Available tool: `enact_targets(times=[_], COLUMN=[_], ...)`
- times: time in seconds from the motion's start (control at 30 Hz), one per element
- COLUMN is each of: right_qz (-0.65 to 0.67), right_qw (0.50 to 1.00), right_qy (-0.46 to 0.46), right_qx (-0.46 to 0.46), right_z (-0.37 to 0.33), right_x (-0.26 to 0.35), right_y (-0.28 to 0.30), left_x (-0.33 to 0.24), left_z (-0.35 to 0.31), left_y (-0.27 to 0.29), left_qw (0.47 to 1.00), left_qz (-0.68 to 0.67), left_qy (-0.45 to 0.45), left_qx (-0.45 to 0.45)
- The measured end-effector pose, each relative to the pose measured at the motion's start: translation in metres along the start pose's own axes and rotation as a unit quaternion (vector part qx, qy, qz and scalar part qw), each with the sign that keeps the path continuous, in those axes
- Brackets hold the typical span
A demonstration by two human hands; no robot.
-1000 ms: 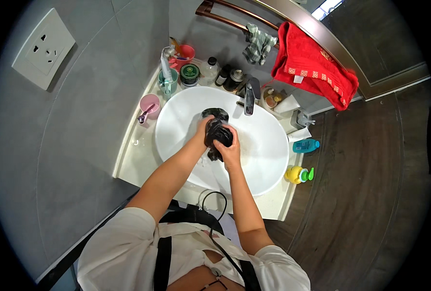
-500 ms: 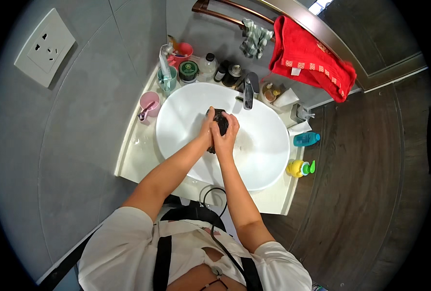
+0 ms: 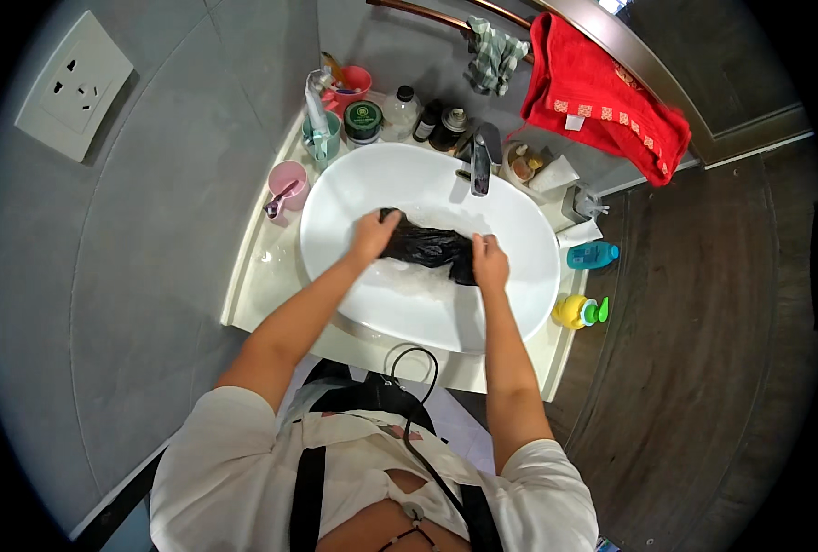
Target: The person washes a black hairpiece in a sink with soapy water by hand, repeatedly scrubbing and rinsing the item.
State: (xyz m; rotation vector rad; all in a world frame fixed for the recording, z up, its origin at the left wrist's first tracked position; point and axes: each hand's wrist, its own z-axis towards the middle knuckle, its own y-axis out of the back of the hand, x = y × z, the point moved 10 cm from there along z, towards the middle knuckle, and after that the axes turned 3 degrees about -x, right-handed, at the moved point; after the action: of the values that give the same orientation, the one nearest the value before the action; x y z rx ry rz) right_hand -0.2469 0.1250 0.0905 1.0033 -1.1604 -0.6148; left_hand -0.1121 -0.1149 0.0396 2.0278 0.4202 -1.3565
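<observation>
A wet black cloth (image 3: pixel 427 247) is stretched between my two hands, low in the white oval washbasin (image 3: pixel 345 299). My left hand (image 3: pixel 373 234) is closed on its left end, and my right hand (image 3: pixel 489 261) grips the right end. The cloth hangs in loose folds, and its exact kind cannot be made out. Water lies in the bowl around and beneath it. Behind my right hand, at the basin's back rim, stands a dark metal tap (image 3: pixel 484 161).
Cups, a green-lidded jar (image 3: pixel 363 121) and bottles line the counter's back left. On the right edge stand a blue bottle (image 3: pixel 593 255) and a yellow pump bottle (image 3: pixel 576 312). A red towel (image 3: pixel 602 101) and a checked cloth (image 3: pixel 496 57) hang behind. A pink cup (image 3: pixel 288 184) sits left.
My hands were together, pressing the bunched black cloth between them. Now they have moved apart, left and right, and the cloth is spread out lower in the basin.
</observation>
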Motion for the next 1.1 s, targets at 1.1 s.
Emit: enact_targets(times=[1.1], right_qz=[-0.071], right_qw=[0.953], right_qy=[0.269], right_qx=[0.117], right_z=[-0.051], right_x=[0.074], right_y=[-0.091], left_x=[0.059], left_z=[-0.052], left_y=[-0.041], left_qw=[0.89], left_qz=[-0.316], left_qy=[0.321], left_qx=[0.067])
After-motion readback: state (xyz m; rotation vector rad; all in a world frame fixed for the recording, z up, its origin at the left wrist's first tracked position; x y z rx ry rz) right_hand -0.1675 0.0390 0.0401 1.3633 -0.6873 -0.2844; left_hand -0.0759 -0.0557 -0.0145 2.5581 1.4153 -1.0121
